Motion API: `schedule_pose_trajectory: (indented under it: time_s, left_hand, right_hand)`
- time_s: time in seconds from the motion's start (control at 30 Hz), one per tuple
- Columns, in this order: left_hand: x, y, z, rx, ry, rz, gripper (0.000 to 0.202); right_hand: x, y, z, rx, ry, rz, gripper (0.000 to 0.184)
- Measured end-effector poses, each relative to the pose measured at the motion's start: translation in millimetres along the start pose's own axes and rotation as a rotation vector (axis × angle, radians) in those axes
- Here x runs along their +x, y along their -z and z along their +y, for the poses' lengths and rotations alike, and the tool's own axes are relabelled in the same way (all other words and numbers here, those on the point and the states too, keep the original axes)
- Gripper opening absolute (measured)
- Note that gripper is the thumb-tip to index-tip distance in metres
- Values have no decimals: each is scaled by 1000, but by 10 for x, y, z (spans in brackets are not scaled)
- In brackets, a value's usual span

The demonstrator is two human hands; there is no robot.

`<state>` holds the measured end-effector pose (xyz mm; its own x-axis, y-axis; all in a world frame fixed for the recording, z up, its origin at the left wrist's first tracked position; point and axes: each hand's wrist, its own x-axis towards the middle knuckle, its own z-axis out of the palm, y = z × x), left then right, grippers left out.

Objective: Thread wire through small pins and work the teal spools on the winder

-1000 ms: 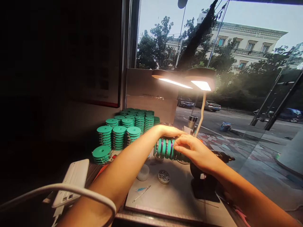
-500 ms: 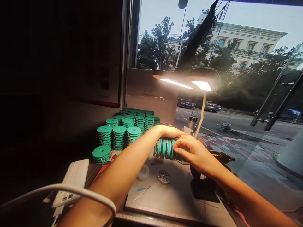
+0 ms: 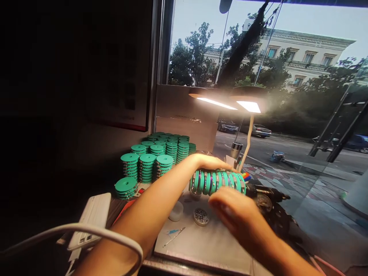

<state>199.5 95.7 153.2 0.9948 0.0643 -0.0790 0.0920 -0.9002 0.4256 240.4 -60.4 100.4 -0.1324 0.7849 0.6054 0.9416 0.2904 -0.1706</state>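
Note:
My left hand point(image 3: 208, 163) reaches over a sideways row of green spools point(image 3: 217, 181) and grips it from above, fingers curled round its top. My right hand point(image 3: 234, 214) sits lower and nearer to me, just below that row and apart from it; it is smeared by motion, so its fingers do not read. A small round dish of metal beads point(image 3: 201, 216) and a white cap point(image 3: 176, 211) lie on the grey work mat point(image 3: 207, 241) under the hands.
Several stacks of green spools point(image 3: 152, 159) stand at the back left. A lit desk lamp point(image 3: 230, 103) hangs over the mat. A black stand point(image 3: 271, 211) sits right of the row. A white cable point(image 3: 86, 230) and power strip point(image 3: 92, 220) lie at left. A window faces a street.
My right hand has come off the row of spools and dropped down toward me. The left hand still holds the row, which now shows at full length.

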Motion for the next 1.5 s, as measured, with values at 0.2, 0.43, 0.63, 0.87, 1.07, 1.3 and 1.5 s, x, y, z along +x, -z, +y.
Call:
schedule_pose_trajectory:
  time_s: [0.2,0.43,0.63,0.87,1.07,1.3,1.5]
  left_hand:
    - [-5,-9,6,-96,-62,-85,46]
    - [1,11,4,-112,-75,-105,46]
    - [9,0,-15,-127,-92,-123,47]
    - [2,-1,-13,-104,-80,-98,45]
    - [18,0,-24,-41,-45,-75,44]
    - [53,13,-71,86,-28,-65,35]
    - [107,-5,-105,149,-13,-115,24]
  right_hand:
    - [-198,-701,47,-348,-234,-567,24]
    - [-113,-1019,174,-386,-334,-542,26]
    - [-133,-979,156,-353,-346,-510,23]
    - [-173,-864,150,-202,-302,-442,19]
    - [-225,-275,-214,311,-241,-230,15]
    - [329,289,-112,394,-262,-19,15]
    - [442,152,27,257,-161,-50,16]
